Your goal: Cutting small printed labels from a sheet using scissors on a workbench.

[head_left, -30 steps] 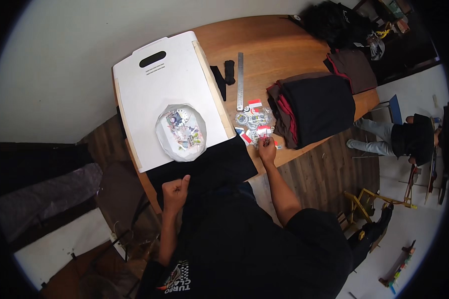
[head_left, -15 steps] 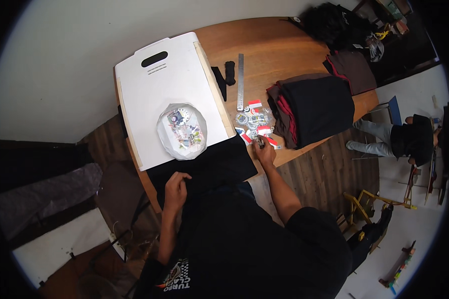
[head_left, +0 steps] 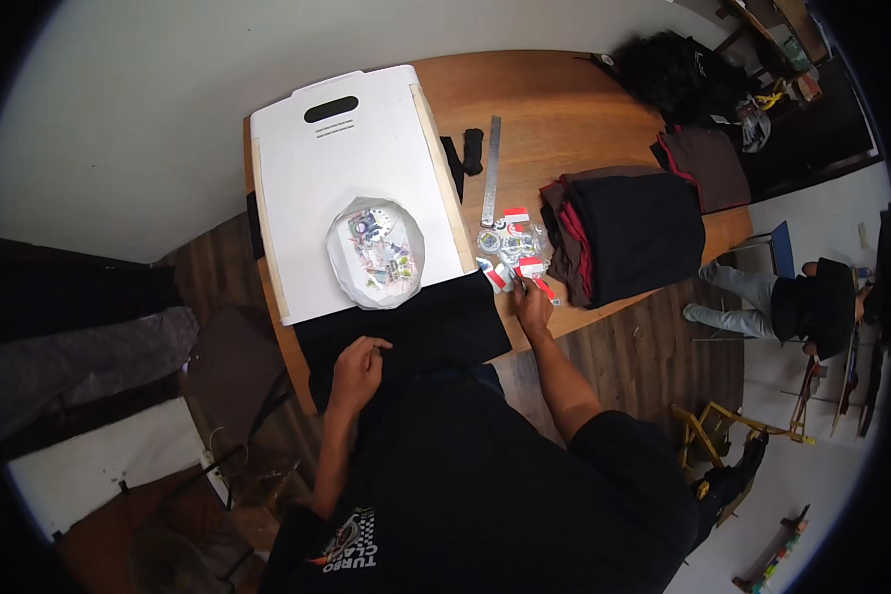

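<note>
My right hand [head_left: 533, 307] reaches to the pile of small stickers [head_left: 515, 247], red, white and clear, at the table's near right. Its fingertips are pinched together at the pile's near edge; whatever they hold is too small to make out. My left hand [head_left: 358, 371] rests over black fabric [head_left: 406, 322] hanging at the near end of a white board [head_left: 366, 168]. Its fingers are loosely curled, and nothing shows in them. On the board stands a white bag [head_left: 416, 277], its mouth rolled open around several colourful stickers.
A metal ruler [head_left: 491, 168] and a small black roll [head_left: 473, 151] lie on the wooden table [head_left: 544, 109]. Folded dark garments [head_left: 643, 233] are stacked right of the stickers. Another person [head_left: 807, 307] stands at the far right. A black bag [head_left: 678, 74] sits at the back right.
The whole view has shifted a little, so the board and table appear further right. My right hand stays at the stickers, and my left hand stays over the black fabric.
</note>
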Demonstrator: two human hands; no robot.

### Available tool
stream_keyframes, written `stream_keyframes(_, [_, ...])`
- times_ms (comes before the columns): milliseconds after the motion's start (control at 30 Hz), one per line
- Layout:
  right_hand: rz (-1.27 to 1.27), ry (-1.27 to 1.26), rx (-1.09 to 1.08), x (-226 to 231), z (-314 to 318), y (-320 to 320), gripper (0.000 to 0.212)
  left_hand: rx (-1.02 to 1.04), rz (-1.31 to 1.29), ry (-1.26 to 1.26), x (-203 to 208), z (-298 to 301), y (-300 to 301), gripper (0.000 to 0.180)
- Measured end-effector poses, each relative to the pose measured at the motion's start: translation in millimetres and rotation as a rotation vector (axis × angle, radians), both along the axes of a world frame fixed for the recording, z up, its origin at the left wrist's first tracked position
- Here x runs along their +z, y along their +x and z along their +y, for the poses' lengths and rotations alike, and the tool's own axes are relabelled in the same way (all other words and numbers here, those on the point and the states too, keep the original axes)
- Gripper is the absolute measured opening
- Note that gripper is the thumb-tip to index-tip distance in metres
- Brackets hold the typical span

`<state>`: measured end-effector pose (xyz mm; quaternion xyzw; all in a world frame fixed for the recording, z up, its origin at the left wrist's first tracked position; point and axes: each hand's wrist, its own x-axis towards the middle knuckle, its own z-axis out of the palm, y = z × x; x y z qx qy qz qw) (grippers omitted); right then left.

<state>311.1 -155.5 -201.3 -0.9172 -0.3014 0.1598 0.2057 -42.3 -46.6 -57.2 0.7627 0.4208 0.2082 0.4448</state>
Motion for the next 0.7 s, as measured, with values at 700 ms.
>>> stream_keyframes(700, [0.219, 0.572, -0.249, 76, 18, -19, 0.016, -0.004, -0.027, -0.066, 2, 3, 20, 0.014])
